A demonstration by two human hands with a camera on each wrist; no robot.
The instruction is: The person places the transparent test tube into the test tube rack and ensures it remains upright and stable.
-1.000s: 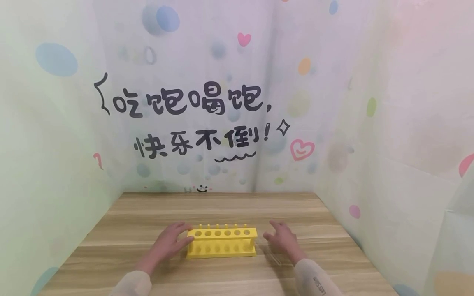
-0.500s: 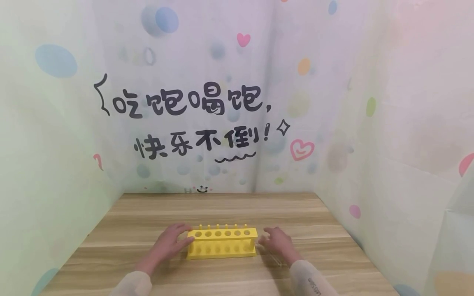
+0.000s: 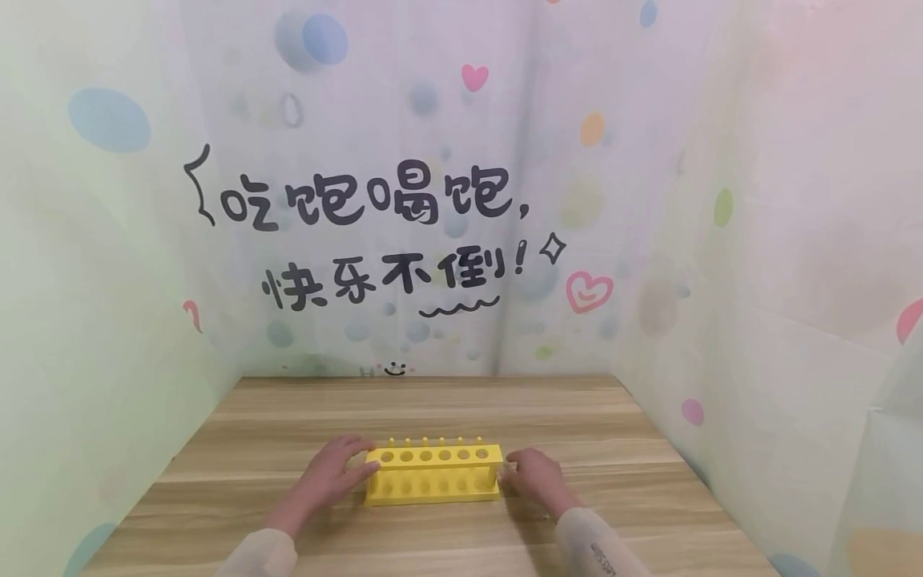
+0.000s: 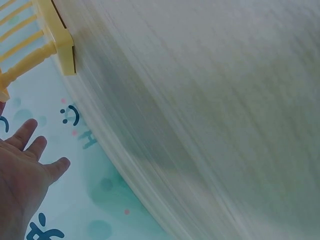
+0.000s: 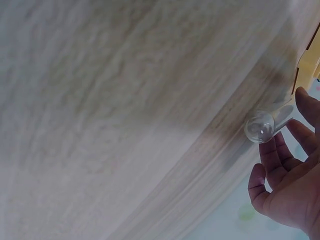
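A yellow test tube rack (image 3: 433,498) with a row of round holes and short pegs stands upright on the wooden table. At its left end, my left hand (image 3: 330,471) holds the top plate between thumb and index finger. The other fingers of the left hand (image 4: 22,172) are spread in the left wrist view. Close to the rack's right end is my right hand (image 3: 537,478). It pinches a clear glass test tube (image 5: 261,127), whose rounded end faces the camera in the right wrist view. Most of that tube is hidden by the hand in the head view.
The table (image 3: 433,405) has a striped wood surface. Behind it and at both sides hang pale curtains (image 3: 404,336) printed with coloured dots, hearts and black writing.
My right hand has moved left and down toward the rack's right end and has taken hold of the test tube lying there. The left hand and the rack have stayed in place.
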